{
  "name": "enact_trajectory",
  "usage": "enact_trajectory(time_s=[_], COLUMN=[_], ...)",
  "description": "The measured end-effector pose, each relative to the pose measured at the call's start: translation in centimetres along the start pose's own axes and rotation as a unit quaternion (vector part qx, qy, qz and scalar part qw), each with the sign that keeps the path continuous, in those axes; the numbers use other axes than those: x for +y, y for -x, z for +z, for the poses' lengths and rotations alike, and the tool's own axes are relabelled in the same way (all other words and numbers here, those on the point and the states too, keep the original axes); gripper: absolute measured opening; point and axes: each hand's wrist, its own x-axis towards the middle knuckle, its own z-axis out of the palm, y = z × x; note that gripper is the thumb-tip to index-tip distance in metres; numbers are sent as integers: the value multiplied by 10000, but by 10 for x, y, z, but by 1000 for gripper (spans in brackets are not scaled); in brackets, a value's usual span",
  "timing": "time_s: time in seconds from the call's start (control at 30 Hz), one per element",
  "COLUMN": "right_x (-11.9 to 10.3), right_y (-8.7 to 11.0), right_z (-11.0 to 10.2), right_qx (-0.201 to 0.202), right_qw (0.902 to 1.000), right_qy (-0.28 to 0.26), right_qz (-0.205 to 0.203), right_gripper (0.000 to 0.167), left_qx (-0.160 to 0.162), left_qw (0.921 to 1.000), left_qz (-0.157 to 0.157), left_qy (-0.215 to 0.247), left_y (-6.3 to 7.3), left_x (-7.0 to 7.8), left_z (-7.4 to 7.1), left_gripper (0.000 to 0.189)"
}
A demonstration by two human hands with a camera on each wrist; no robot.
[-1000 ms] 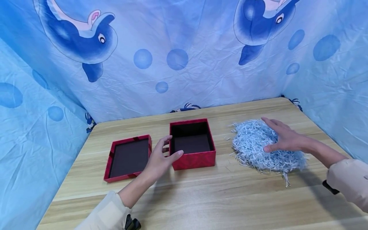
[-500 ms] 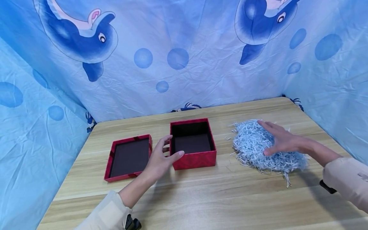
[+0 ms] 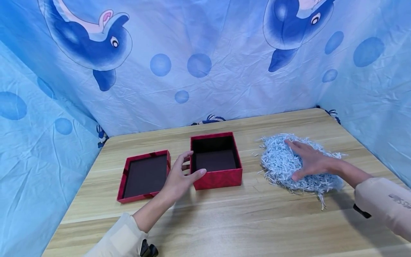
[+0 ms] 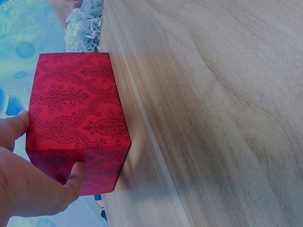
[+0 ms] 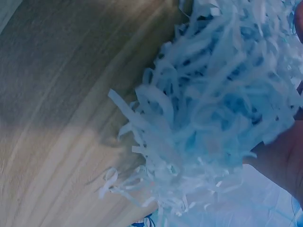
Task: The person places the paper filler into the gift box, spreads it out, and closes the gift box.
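Left hand (image 3: 176,182): thumb and fingers curved round the near-left corner of the red box (image 3: 218,179), gripping it
Right hand (image 3: 310,161): fingers spread wide on the shreds (image 3: 278,162); whether the tips hold strands is hard to tell
Count: one box, one lid (image 3: 146,177), one heap of shreds
Red box: mid-table, mouth up
Lid: left of it, inside up
Shreds: right, longest from far left to near right

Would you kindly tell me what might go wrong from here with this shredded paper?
The shredded paper lies loose, so a handful lifted by the right hand may shed pieces on the table. The red box looks empty, so a nudge from the left hand at its side might slide it.
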Motion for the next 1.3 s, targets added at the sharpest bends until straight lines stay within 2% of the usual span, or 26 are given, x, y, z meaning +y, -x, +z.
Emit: enact_trajectory(time_s=[0.47, 0.63, 0.77, 1.0, 1.3], right_x=[-1, 1, 3, 4, 3], right_y=[-9, -11, -13, -14, -11], right_z=[14, 13, 13, 12, 0], right_qx=[-77, 48, 172, 481, 685], right_qw=[9959, 9948, 9952, 9971, 9967], right_qy=[653, 837, 833, 535, -363], right_qz=[614, 573, 489, 230, 246], right_gripper=[136, 130, 116, 82, 73], left_qx=[-42, -39, -34, -33, -29], left_qw=[9999, 10000, 10000, 10000, 10000], left_qz=[6, 2, -8, -18, -23], left_qy=[105, 84, 65, 58, 7], left_y=[1, 1, 1, 0, 0], left_x=[1, 1, 1, 0, -1], left_z=[0, -1, -1, -1, -1], left_gripper=[74, 74, 75, 75, 78])
